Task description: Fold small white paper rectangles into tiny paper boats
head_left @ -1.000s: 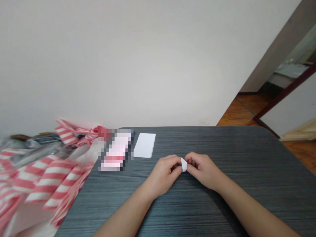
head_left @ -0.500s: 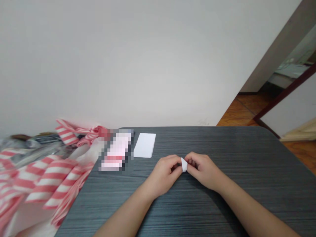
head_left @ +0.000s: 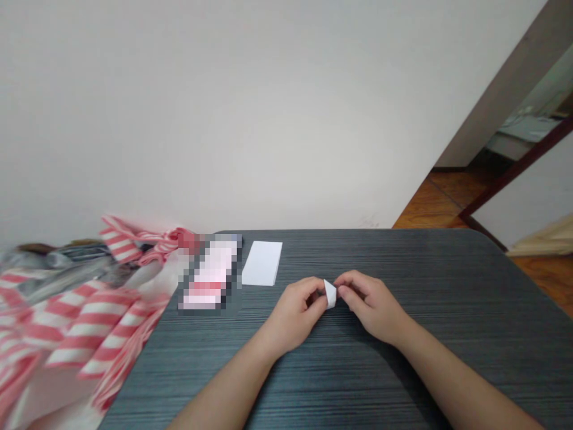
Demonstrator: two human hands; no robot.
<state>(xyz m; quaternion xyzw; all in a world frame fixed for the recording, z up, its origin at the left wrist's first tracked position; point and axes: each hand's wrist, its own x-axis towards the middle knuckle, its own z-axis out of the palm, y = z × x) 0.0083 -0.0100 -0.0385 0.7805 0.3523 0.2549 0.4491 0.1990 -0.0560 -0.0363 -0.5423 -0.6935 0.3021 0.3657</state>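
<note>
You're pinching small folded paper (head_left: 330,294) upright between left hand (head_left: 294,318) and right hand (head_left: 372,306), both hands closed on it from either side, fingers gripping, so it's held off mid-counter (head_left: 430,263). White sheet (head_left: 262,263) is lying flat near far edge, just beside blurred pink packet (head_left: 210,276), too blurred to identify. Red-striped bag (head_left: 85,325) is heaped past left edge; contents can't be told.
</note>
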